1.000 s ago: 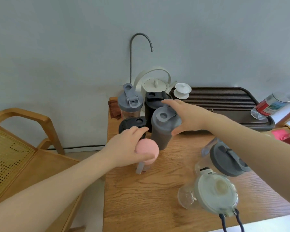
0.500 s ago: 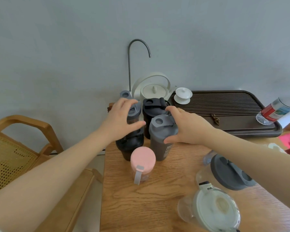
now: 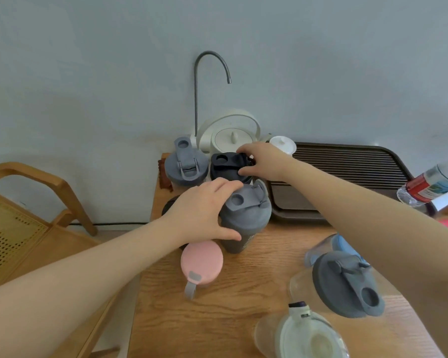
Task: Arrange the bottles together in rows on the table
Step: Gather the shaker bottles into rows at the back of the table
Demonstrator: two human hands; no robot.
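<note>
Both hands are on bottles at the back of the wooden worktop (image 3: 243, 285). The left hand (image 3: 202, 213) wraps the lid of the dark grey shaker (image 3: 245, 218), thumb along its near side, fingers across the top. Just behind that shaker, the right hand (image 3: 263, 164) pinches the lid of the black bottle (image 3: 226, 167) between thumb and fingers. Left of the black bottle stands the grey flip-lid bottle (image 3: 185, 166), touching or nearly so. The pink-lidded bottle (image 3: 201, 262) sits just in front of the grey shaker. Well to the shaker's right stand a clear bottle with a grey lid (image 3: 347, 285) and a cream-lidded one (image 3: 308, 337).
</note>
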